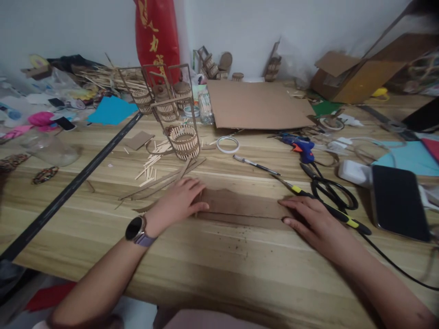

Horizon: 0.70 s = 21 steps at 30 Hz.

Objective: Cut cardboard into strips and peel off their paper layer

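A flat brown cardboard strip point(242, 204) lies across the wooden table in front of me, with a dark line or edge running along its length. My left hand point(180, 201), with a watch on the wrist, holds its left end between thumb and fingers. At the right end, my right hand point(305, 217) pinches the strip between thumb and fingertips. Small dark crumbs lie on the wood just below the strip. Thin cardboard strips point(164, 183) lie beyond my left hand, and a small stick basket point(185, 140) with a tall handle stands behind them.
A black pen point(257, 165), a tape roll point(227, 144) and a large cardboard sheet point(257, 107) lie farther back. Near my right hand are a yellow-black tool point(325, 208) with a cord, black scissors point(332, 192), a blue glue gun point(302, 146) and a phone point(399, 201).
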Tool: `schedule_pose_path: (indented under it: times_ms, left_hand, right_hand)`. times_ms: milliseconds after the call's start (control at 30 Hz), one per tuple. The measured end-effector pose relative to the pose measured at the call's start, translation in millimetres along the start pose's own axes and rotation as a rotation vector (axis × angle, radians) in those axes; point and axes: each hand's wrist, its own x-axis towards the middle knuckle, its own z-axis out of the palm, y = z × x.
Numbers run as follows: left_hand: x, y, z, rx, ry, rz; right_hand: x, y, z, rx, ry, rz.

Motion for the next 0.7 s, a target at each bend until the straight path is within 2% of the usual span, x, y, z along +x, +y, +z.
schedule_pose_path:
  times_ms: [100, 167, 200, 267, 333, 400, 533, 700]
  left_hand:
    - [0.0, -11.3, -4.0, 0.064, 0.066, -0.161]
    - [-0.6, -12.3, -5.9, 0.088, 0.121, -0.220]
    - [-1.0, -11.1, -6.2, 0.082, 0.136, -0.199]
    - [-1.7, -6.3, -5.3, 0.030, 0.114, -0.054]
    - [-1.7, -0.6, -1.9, -0.049, 0.037, 0.124]
    - [-1.3, 4.0, 3.0, -0.108, -0.034, 0.219]
    - [0.3, 6.3, 9.9, -0.136, -0.039, 0.185]
    - [3.8, 3.8, 7.7, -0.157, -0.031, 0.138]
  right_hand:
    - [-0.2, 1.2, 0.0, 0.006, -0.003, -0.002]
    - [0.1, 1.9, 0.4, 0.012, -0.001, -0.001]
    - [0.3, 2.0, 0.7, 0.016, 0.002, 0.001]
    - [0.0, 1.9, 1.4, 0.025, 0.007, 0.011]
    - [-1.4, 1.1, 2.0, 0.029, 0.013, 0.031]
    - [-4.0, 0.5, 2.1, 0.036, 0.007, 0.045]
    - [-9.3, 1.8, 1.9, 0.059, -0.021, 0.032]
    - [-6.9, 4.1, 3.3, 0.056, -0.025, 0.019]
